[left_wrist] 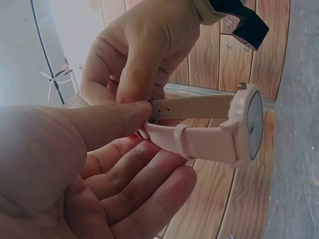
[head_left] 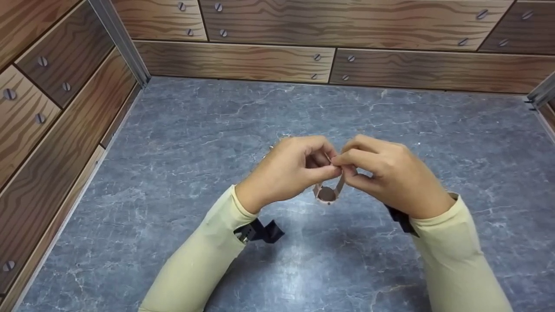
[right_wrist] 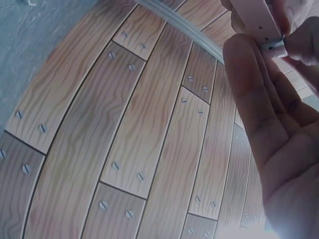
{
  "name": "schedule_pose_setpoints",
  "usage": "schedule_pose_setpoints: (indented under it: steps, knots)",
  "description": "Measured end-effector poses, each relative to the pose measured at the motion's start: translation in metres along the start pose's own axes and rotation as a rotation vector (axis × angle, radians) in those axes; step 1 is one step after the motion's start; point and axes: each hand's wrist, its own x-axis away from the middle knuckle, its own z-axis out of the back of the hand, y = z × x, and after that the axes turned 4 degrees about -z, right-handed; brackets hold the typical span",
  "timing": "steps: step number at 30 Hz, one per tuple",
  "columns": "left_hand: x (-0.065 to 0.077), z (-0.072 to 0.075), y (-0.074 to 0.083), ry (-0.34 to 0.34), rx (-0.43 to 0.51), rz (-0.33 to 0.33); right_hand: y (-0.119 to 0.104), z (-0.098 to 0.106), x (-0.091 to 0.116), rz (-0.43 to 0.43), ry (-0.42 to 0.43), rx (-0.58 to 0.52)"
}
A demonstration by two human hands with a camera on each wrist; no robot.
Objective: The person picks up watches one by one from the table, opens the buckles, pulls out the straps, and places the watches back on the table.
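Observation:
A pink wristwatch (head_left: 327, 194) hangs below my fingertips in the head view, its case back facing up toward the camera. My left hand (head_left: 288, 169) pinches one strap end near the buckle between thumb and fingers. From the other side, my right hand (head_left: 388, 175) pinches the strap end with the holes. The left wrist view shows the watch case (left_wrist: 242, 127) side-on with its crown, and both strap halves meeting at the fingertips. A metal buckle (right_wrist: 274, 48) sits on the strap in the right wrist view; its exact fastening is hidden by fingers.
Beneath the hands lies a blue-grey marbled tabletop (head_left: 195, 125). Wood-patterned panels (head_left: 269, 60) border it at the back and left, joined by a metal corner post (head_left: 123, 41). Black camera mounts (head_left: 264, 232) stick out from both wrists.

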Motion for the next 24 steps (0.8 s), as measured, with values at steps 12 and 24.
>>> schedule_pose_setpoints:
  steps: [12,24]
  knots:
    - [0.0000,0.0011,0.0007,0.056,0.194,0.007,-0.0017,-0.0073,-0.0046,-0.077,0.180,-0.149]
    - [-0.0006,0.0023,0.0006,0.081,0.181,-0.007,-0.0018,-0.0046,-0.0063,-0.127,0.124,-0.201]
